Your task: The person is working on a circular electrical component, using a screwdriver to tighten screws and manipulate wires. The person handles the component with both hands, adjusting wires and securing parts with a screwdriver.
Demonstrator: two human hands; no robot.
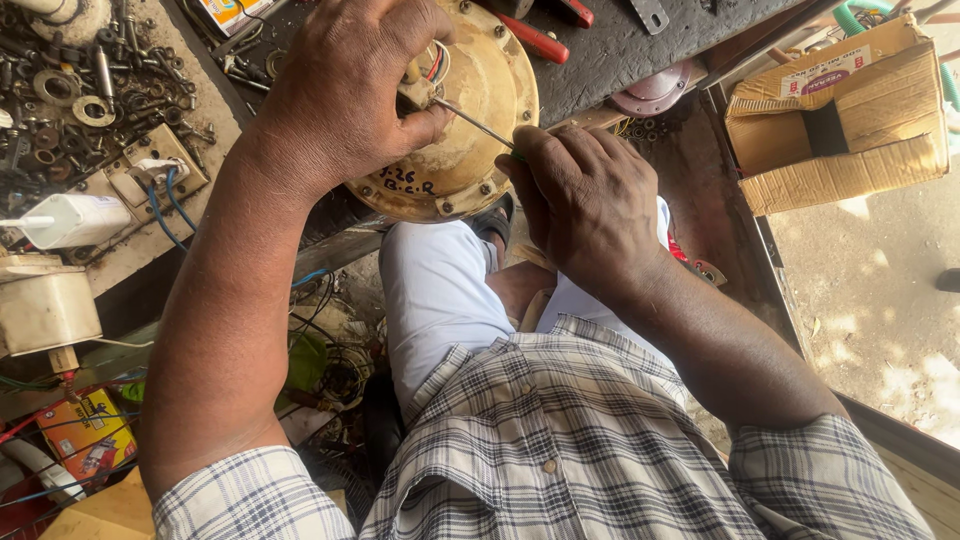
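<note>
Left hand: your left hand (345,90) is clenched over the top of the round, cream-yellow metal motor housing (470,120), thumb and fingers pinching a small terminal block where coloured wires come out.
Right hand: your right hand (590,200) is clasped around the green handle of a thin steel screwdriver (478,124), whose shaft runs toward 10 o'clock to the terminal block.
Where it sits: the housing rests at the edge of the dark desk (620,50), at 12 o'clock from your knees, its rim overhanging your lap.
Handling: it looks heavy, stiff cast metal, unlikely to flex; the painted dome could slip, so the bolted rim seems the surer hold. The wires look thin and fragile.
Count: one housing, one screwdriver in hand, two hands at work.
Around: a torn brown cardboard box (840,110) at 2 o'clock; a heap of grey washers and nuts (90,90) at 10 o'clock; a white plastic bottle (75,220) at 9 o'clock; red-handled tools (535,40) behind the housing.
</note>
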